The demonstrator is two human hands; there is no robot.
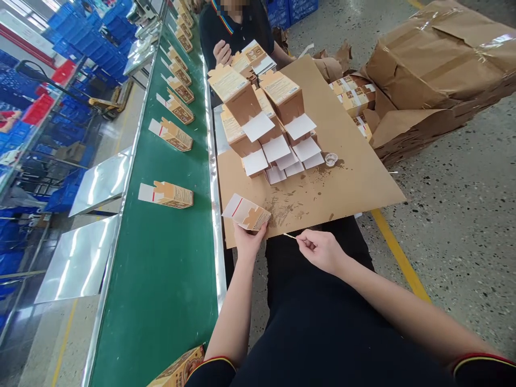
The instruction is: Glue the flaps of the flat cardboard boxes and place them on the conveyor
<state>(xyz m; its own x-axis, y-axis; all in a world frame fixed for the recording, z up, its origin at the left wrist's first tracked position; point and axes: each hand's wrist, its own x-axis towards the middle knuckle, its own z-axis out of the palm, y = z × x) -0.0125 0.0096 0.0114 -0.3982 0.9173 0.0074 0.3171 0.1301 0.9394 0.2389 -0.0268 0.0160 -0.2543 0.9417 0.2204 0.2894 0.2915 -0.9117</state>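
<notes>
My left hand (pixel 250 241) grips a small tan carton (pixel 255 216) near the left corner of a brown board (pixel 355 177); the carton's white flap with a red strip points to the upper left. My right hand (pixel 320 248), just beyond the board's near edge, pinches a thin pale stick (pixel 290 236) whose tip points toward the carton. Several stacked cartons (pixel 244 105) with white flaps stand on the board. Beside them is a small clear round dish (pixel 331 159), with dark wet-looking spots around it.
Left of the board runs a green belt (pixel 165 269) with a metal rim, carrying a row of cartons (pixel 173 194). Another person (pixel 252 27) sits across the board. Large brown-wrapped bundles (pixel 439 54) lie on the right. A carton (pixel 181 371) shows at the bottom, by my left sleeve.
</notes>
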